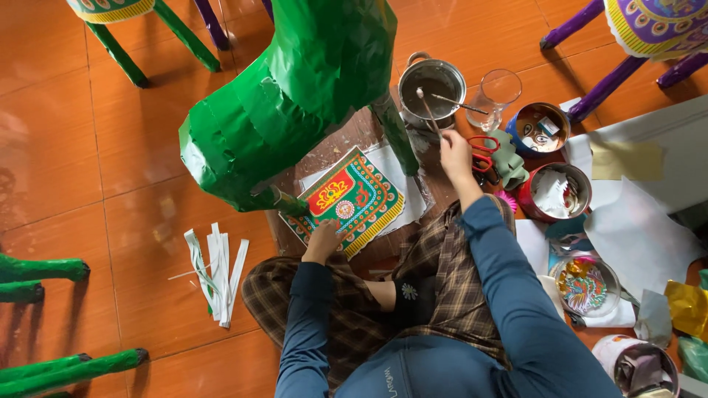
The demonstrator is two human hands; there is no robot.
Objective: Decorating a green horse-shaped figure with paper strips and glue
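The papier-mâché animal body was glossy green. The printed paper sheet carried a red centre with yellow and white ornament, a green field and a yellow fringed border. The trousers were brown plaid, the sleeves blue. The scissors had red handles. The floor tiles were orange-brown, the paper strips white and green.

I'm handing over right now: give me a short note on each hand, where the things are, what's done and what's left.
Left hand: rests on the lower edge of the patterned paper sheet, pressing it flat on the floor board.
Right hand: holds a thin brush stick whose tip is in the metal pot.
Nearby: green paper-covered figure stands over the sheet; red scissors lie right of the right hand; white paper strips lie to the left.
Done: figure is wrapped in green.
Left: the sheet is not yet on the figure.
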